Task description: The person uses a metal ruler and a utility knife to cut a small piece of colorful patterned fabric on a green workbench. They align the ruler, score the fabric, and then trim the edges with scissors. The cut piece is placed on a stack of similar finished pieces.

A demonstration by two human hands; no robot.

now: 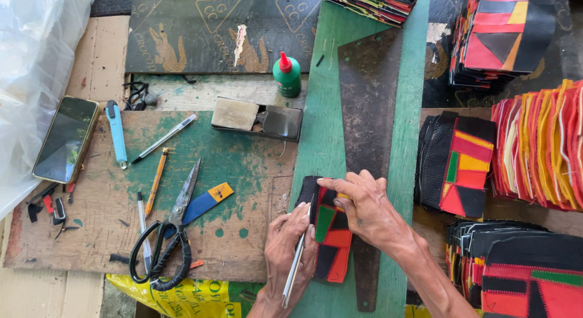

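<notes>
A patchwork piece of black, red, green and yellow fabric [331, 233] lies on the green board [322, 136], beside a dark pointed metal template [367, 93]. My right hand [367, 205] presses flat on the top of the piece, fingers spread. My left hand [288, 254] holds a thin silver pen [296, 266] against the piece's left edge.
Black-handled scissors [167, 239], pens, a blue utility knife [115, 133], a phone [65, 139] and a small tin [258, 119] lie on the worn wooden board at left. A green glue bottle [286, 75] stands behind. Stacks of patchwork pieces [534, 145] fill the right side.
</notes>
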